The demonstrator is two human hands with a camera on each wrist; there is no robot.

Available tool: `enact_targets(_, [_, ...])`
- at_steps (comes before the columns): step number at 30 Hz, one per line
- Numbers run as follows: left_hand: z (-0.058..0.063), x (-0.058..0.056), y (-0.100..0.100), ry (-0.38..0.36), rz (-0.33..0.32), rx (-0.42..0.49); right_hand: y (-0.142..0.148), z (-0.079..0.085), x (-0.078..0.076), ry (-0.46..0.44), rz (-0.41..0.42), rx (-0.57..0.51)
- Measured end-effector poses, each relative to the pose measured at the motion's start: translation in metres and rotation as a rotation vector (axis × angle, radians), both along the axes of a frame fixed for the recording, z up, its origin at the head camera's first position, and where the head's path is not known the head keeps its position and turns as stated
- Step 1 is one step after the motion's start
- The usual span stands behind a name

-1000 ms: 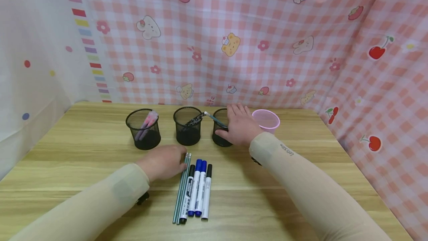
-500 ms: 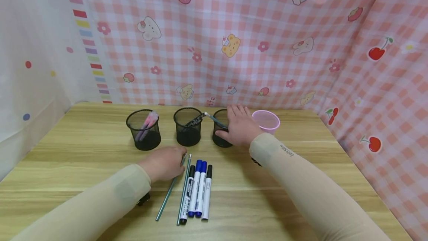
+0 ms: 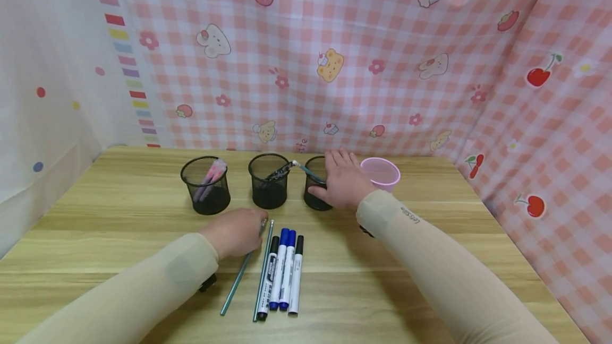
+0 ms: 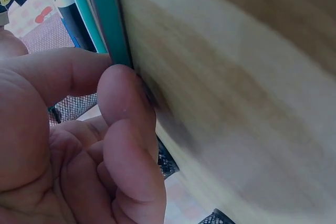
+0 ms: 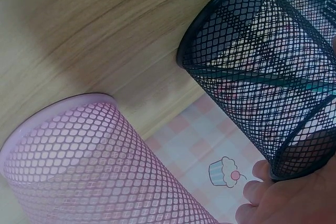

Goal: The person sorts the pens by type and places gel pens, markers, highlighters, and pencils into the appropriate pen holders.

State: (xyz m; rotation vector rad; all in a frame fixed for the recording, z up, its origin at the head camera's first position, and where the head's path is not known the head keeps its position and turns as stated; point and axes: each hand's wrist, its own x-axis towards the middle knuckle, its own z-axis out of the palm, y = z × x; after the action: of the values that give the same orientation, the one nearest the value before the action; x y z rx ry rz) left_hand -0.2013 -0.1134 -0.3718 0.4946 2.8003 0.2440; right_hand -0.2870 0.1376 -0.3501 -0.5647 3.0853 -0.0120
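Two pencils [image 3: 263, 271] left of markers [image 3: 288, 269]; cups [image 3: 269, 198] in row behind.

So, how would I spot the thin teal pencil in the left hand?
On the wood-grain table, find the row of white markers with blue and black caps. One thin teal pencil lies along its left side; yours is the outer pencil, further left. Unlike its neighbour, it angles away, its far end pinched by the left hand.

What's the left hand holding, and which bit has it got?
The left hand pinches a green pencil near its far end, the top end in the head view; the rest of it sticks out toward the bottom.
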Motion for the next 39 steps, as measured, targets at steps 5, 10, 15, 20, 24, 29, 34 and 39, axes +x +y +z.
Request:
enact_targets(5, [0.001, 0.0, 0.001, 0.002, 0.012, 0.008, 0.001, -0.001, -0.002, -0.011, -0.001, 0.003])
enact_targets(10, [0.002, 0.001, 0.003, 0.008, 0.017, 0.015, 0.001, -0.001, -0.001, -0.011, -0.002, 0.003])
enact_targets(15, [0.002, 0.002, 0.004, 0.004, 0.035, 0.03, 0.0, 0.0, 0.0, -0.013, -0.006, 0.003])
enact_targets(20, [0.001, 0.002, 0.003, -0.023, 0.076, 0.068, 0.0, 0.0, 0.001, -0.015, -0.01, 0.002])
enact_targets(24, [0.002, 0.001, 0.001, -0.04, 0.111, 0.132, 0.0, 0.0, 0.0, -0.011, -0.008, 0.004])
enact_targets(29, [0.006, 0.001, -0.001, -0.049, 0.131, 0.179, 0.0, 0.0, 0.0, -0.013, -0.011, 0.003])
enact_targets(34, [0.011, 0.001, -0.002, -0.034, 0.15, 0.198, 0.0, 0.0, 0.001, -0.008, -0.009, 0.002])
enact_targets(39, [0.016, -0.001, -0.004, -0.026, 0.183, 0.222, 0.0, 0.0, 0.0, -0.013, -0.009, -0.008])
